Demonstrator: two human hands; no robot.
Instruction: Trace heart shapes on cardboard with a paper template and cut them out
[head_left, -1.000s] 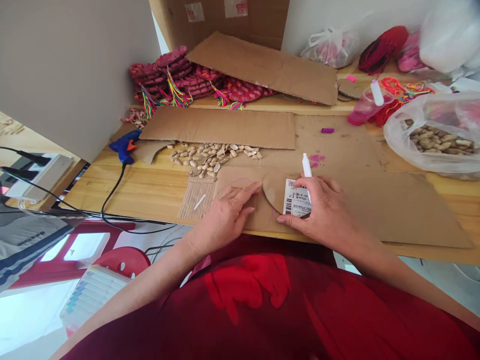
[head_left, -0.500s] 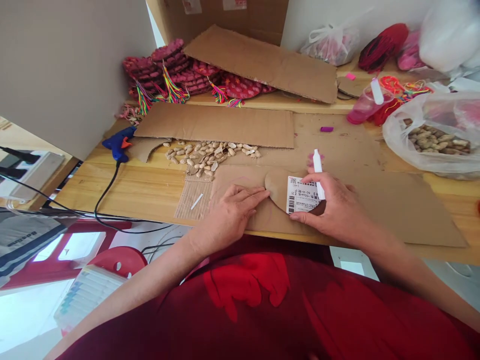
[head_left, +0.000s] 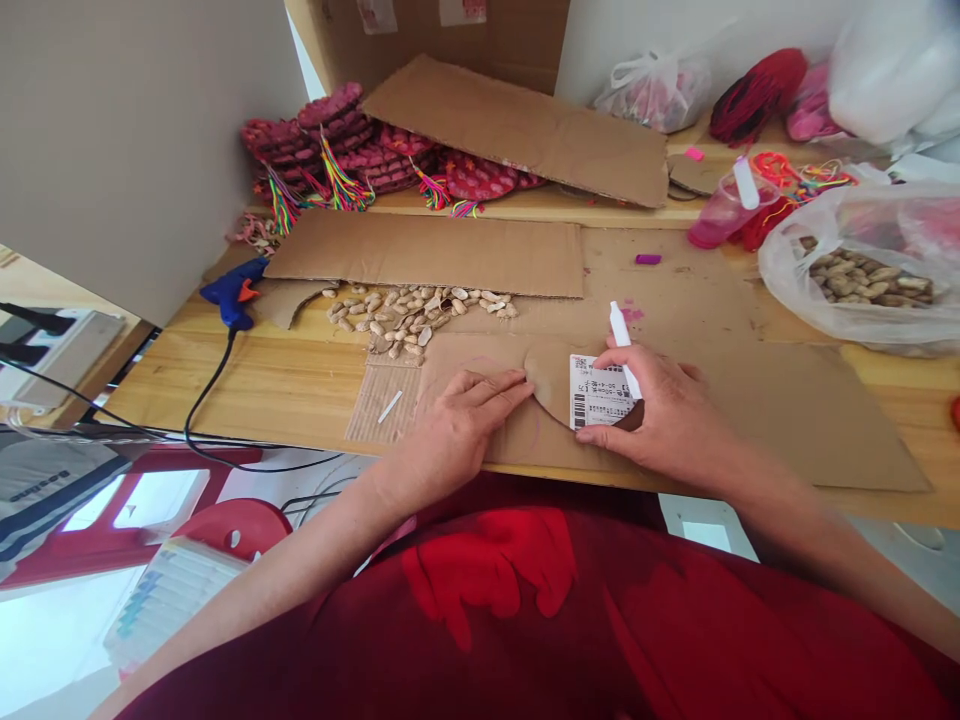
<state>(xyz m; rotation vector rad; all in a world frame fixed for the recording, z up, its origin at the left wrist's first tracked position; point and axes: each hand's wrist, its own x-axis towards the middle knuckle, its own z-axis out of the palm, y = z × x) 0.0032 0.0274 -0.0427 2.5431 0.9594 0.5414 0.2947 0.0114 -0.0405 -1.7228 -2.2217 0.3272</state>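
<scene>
A rounded cardboard cutout (head_left: pixel 550 378) with a white printed label (head_left: pixel 589 395) lies on a larger flat sheet of cardboard (head_left: pixel 787 420). My right hand (head_left: pixel 667 415) has a white marker (head_left: pixel 621 340) tucked between thumb and forefinger, its tip pointing away from me. The thumb and fingers of that hand also span the cutout's right side. From the left, my left hand (head_left: pixel 469 420) lies on the sheet, fingers stretched out together and their tips touching the cutout's left edge. A faint pink curved outline (head_left: pixel 529 435) shows on the sheet beside the left fingers.
Loose peanuts (head_left: pixel 412 315) lie behind my left hand, near a blue glue gun (head_left: pixel 236 290) with its cord. A purple cap (head_left: pixel 648 259) sits farther back. Cardboard strips (head_left: pixel 435 255), a plastic bag of peanuts (head_left: pixel 862 270) and a pink cup (head_left: pixel 720 210) stand around.
The marker in my right hand leans more to the left than before. The cutout has turned slightly, its left edge now partly against my left fingertips. The view has shifted a little.
</scene>
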